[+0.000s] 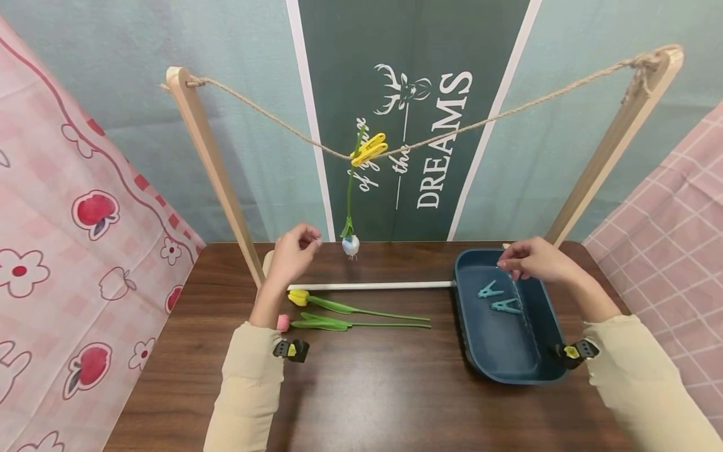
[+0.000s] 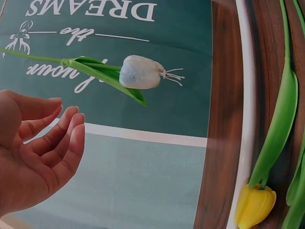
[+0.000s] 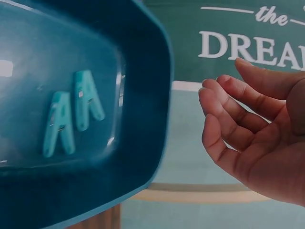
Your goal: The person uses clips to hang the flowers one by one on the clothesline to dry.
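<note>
A white-and-pale-blue tulip (image 1: 351, 245) hangs head down from a twine rope (image 1: 294, 129), with thin pale strands at its lower tip. A yellow clothespin (image 1: 369, 149) clips its stem to the rope. My left hand (image 1: 295, 252) is just left of the bloom, fingers loosely bent and holding nothing. Over the far part of a blue tray (image 1: 503, 351) hovers my right hand (image 1: 533, 258), relaxed, with nothing in it. Two teal clothespins (image 3: 59, 125) lie inside the tray. A yellow tulip (image 2: 255, 205) and a pink tulip (image 1: 283, 322) lie on the table near my left wrist.
Wooden posts, left (image 1: 217, 172) and right (image 1: 615, 147), hold up the sagging rope. Along the table (image 1: 361, 389) between them runs a white rod (image 1: 373, 286). Behind stands a printed curtain (image 1: 418, 226), with a pink patterned cloth (image 1: 96, 282) at the left side.
</note>
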Tool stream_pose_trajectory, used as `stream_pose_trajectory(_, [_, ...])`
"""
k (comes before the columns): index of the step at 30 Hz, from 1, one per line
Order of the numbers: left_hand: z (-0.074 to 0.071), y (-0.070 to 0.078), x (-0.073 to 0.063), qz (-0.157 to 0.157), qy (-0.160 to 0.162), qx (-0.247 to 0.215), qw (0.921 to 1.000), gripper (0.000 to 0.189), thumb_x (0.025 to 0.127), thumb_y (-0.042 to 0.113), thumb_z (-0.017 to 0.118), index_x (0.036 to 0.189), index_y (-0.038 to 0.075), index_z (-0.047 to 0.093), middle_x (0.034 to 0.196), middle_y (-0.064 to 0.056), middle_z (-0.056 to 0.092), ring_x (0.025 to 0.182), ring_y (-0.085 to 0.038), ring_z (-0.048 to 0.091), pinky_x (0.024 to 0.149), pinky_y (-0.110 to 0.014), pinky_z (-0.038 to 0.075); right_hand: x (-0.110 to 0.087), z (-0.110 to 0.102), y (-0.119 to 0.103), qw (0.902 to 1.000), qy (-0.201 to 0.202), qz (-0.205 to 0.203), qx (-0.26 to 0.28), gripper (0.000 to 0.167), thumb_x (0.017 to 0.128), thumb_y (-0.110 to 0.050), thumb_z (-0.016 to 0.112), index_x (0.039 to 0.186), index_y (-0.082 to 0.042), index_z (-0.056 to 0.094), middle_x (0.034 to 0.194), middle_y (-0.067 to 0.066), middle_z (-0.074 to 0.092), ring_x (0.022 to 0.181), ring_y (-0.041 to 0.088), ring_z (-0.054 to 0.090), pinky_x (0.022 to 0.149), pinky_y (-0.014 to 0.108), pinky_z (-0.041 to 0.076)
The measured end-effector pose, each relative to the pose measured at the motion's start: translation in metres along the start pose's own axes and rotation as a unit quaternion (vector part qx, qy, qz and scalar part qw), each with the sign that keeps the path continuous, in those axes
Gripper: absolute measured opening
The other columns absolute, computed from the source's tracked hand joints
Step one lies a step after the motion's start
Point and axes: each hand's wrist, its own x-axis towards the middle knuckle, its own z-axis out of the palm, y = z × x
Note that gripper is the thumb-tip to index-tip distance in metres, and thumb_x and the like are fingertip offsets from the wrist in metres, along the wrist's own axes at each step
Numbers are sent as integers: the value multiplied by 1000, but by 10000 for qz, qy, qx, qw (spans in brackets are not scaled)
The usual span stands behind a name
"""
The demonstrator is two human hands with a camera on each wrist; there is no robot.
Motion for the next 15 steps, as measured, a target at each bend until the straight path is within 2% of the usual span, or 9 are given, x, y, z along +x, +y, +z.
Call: stream_pose_trajectory(15, [4, -15, -9, -15, -237, 137, 9996, 7, 86, 9, 60, 91, 4, 60, 80, -9, 62, 73, -22, 57, 64, -31, 44, 3, 17, 45, 9981, -137, 461, 391, 21, 88, -5, 55, 96, 14, 59, 74, 11, 62, 65, 21, 61, 59, 32, 52])
